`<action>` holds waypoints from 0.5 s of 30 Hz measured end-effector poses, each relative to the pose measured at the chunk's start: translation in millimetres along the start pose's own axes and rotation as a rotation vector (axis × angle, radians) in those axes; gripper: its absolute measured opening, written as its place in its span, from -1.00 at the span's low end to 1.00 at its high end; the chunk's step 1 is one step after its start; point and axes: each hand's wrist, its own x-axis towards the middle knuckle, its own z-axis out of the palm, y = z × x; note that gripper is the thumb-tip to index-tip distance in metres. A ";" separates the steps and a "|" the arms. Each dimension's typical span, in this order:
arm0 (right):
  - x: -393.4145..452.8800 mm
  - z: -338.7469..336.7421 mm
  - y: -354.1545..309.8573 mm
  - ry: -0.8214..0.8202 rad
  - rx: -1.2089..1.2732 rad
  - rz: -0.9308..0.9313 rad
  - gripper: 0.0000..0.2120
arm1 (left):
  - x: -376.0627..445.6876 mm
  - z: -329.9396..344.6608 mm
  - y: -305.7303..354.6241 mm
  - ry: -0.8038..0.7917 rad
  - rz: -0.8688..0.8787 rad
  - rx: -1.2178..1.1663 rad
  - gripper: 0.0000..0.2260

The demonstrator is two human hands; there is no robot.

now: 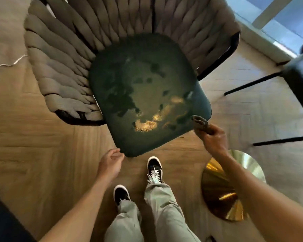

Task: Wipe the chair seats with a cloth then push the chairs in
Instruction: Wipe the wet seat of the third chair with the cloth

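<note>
A chair point(129, 49) with a woven grey back and a dark green seat point(147, 95) is seen on the wooden floor point(33, 154). The cloth point(200, 122) is gripped by the right hand point(213, 138) at the seat's front right corner. The left hand point(110, 163) is held relaxed, holding nothing, by the front edge.

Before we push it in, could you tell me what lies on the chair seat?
Nothing lies on the seat, only worn patches. The cloth, gripped by the right hand, is at its front corner.
</note>
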 end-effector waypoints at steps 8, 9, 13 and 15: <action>79.1 -5.8 62.7 0.295 -0.371 -0.450 -0.66 | 42.9 28.4 -19.8 0.195 0.000 -0.064 -0.63; 82.7 -1.9 71.2 0.277 -0.399 -0.512 -0.67 | 49.2 30.8 -25.5 0.221 0.002 -0.130 -0.66; 79.2 28.9 96.3 0.230 -0.443 -0.675 -0.69 | 64.5 39.0 -43.1 0.231 0.034 -0.348 -0.70; 64.6 52.9 104.2 0.225 -0.433 -0.687 -0.68 | 67.6 41.6 -45.9 0.250 0.043 -0.367 -0.69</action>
